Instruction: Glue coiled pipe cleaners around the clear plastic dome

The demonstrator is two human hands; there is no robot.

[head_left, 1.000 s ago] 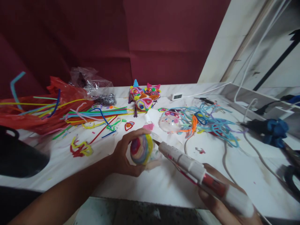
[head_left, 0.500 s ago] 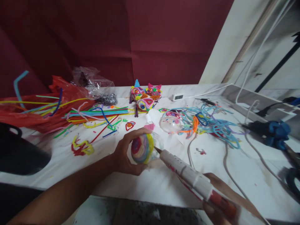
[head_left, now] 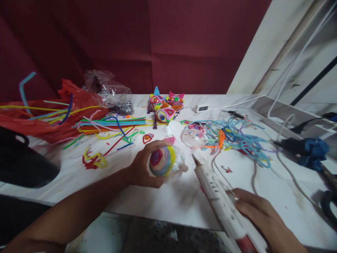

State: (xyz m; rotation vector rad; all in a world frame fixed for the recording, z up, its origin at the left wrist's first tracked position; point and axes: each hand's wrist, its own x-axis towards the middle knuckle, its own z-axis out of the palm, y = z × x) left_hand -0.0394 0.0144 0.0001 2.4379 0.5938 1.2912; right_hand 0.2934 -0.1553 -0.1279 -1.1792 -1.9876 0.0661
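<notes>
My left hand (head_left: 146, 167) is curled around a clear plastic ball (head_left: 180, 160). Coiled bands of fuzzy pipe cleaner (head_left: 160, 162) cover its left side in red, beige, purple, blue and yellow; the right side is bare and see-through. In my right hand (head_left: 263, 214) is a white hot glue gun (head_left: 218, 196), its metal nozzle pointing up and left, apart from the ball. Some right-hand fingers are hidden behind the gun's body. Just behind the ball lies a small pink piece (head_left: 170, 140) beside white paper.
Several finished colourful animal-head ornaments (head_left: 165, 113) stand at the back. A second clear ball piece (head_left: 194, 137) lies by tangled blue pipe cleaners (head_left: 243, 138). Pipe-cleaner bundles (head_left: 113, 122), a red bag (head_left: 76, 93) and a black container (head_left: 26, 161) occupy the left. Cables (head_left: 292, 158) cross the right side.
The glue gun's nozzle has moved away from the ball's yellow band, to the right, and the gun has become steeper in view. My left hand still holds the ball, slightly turned.
</notes>
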